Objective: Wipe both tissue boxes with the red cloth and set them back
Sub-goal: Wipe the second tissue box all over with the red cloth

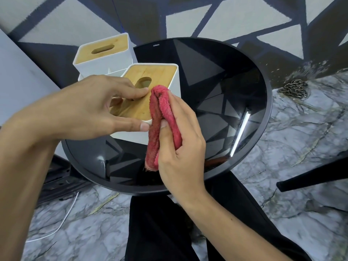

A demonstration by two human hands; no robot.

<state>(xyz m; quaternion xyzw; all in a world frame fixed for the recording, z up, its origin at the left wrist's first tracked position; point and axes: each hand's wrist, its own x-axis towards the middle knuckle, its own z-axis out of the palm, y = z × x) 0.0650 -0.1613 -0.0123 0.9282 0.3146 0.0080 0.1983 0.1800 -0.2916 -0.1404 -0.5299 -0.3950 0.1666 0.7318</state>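
On black glass table (211, 83), marble floor (301, 132) below — left grip (84, 110) holds box (158, 72), right grip (184, 151) clutches cloth (163, 110).

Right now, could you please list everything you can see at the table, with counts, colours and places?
near tissue box: 1, white with wooden lid, at the table's left part
far tissue box: 1, white with wooden lid, behind the near one, at the table's left rear edge
red cloth: 1, red, against the near box's right lid edge
table: 1, round, glossy black, centre
chain: 1 heap, grey metal, on the floor at right
cable: 1, white, on the floor, lower left
furniture leg: 1, black, right edge
floor: grey marble pattern
left hand: 1, grips the near tissue box
right hand: 1, holds the red cloth
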